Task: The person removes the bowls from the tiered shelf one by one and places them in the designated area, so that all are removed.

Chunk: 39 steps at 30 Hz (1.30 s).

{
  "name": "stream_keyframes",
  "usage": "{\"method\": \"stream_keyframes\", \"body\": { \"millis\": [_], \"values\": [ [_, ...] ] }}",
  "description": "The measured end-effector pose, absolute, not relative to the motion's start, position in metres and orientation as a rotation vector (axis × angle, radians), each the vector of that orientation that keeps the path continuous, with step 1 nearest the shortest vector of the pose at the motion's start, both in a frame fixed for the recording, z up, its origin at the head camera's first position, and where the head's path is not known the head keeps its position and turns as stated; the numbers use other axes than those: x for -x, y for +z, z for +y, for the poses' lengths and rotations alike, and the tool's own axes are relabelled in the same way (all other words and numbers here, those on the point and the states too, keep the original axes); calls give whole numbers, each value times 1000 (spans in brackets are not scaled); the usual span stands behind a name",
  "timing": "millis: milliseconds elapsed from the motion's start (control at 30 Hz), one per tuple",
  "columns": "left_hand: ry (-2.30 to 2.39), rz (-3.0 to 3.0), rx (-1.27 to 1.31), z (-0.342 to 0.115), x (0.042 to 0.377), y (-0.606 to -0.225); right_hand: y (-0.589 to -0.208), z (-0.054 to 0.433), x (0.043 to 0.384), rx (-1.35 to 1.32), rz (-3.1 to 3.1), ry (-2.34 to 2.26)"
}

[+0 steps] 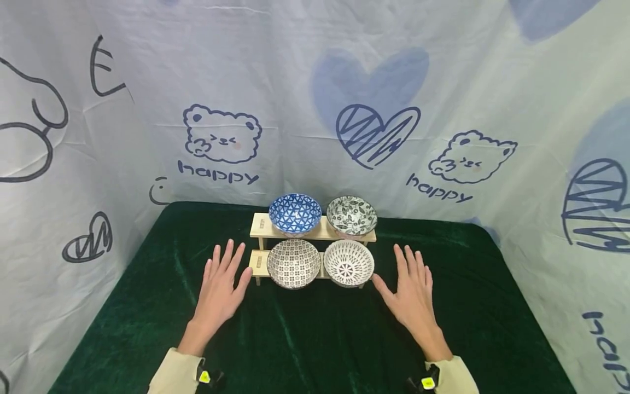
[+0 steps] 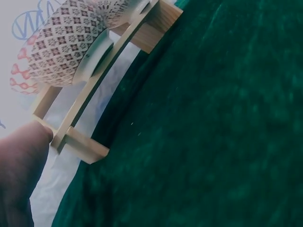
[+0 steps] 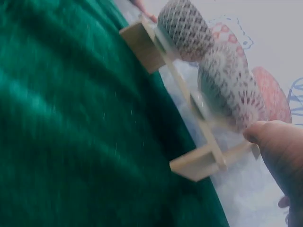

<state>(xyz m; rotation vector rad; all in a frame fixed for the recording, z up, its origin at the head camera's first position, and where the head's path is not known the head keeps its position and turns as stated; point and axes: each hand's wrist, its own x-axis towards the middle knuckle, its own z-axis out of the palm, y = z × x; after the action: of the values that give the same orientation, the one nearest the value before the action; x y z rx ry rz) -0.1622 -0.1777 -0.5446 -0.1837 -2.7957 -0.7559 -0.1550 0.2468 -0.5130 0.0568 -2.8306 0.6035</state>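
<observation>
A two-step pale wooden rack (image 1: 259,262) carries bowls on both levels. On the upper step sit a blue patterned bowl (image 1: 295,213) and a dark green leaf-patterned bowl (image 1: 351,215). Below them are a brown-checked bowl (image 1: 294,264) and a white bowl with dark petal strokes (image 1: 348,263). My left hand (image 1: 221,290) is flat with fingers spread, its thumb tip right at the lower step's left end. On the other side my right hand (image 1: 409,290) is spread likewise, its thumb tip close to the petal-stroke bowl's rim. Neither hand grips anything.
Dark green velvet cloth (image 1: 305,339) covers the table beneath the rack. Behind and at both sides hangs a pale curtain (image 1: 290,82) printed with bears and hearts. Each sleeve cuff (image 1: 179,372) has a dark wrist strap beside it.
</observation>
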Motion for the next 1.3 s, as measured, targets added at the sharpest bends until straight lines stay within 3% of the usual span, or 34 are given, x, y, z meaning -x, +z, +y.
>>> {"method": "stream_keyframes", "body": {
  "millis": [300, 633, 1300],
  "values": [
    [-966, -2787, 208, -164, 172, -548, -494, 220, 157, -198, -2812, 956],
    [-1286, -2621, 205, -162, 180, -556, -508, 212, 169, -418, -2718, 1489],
    [-1503, -2502, 189, -163, 179, -570, -518, 205, 173, -457, -2434, 1931]
  ]
}}
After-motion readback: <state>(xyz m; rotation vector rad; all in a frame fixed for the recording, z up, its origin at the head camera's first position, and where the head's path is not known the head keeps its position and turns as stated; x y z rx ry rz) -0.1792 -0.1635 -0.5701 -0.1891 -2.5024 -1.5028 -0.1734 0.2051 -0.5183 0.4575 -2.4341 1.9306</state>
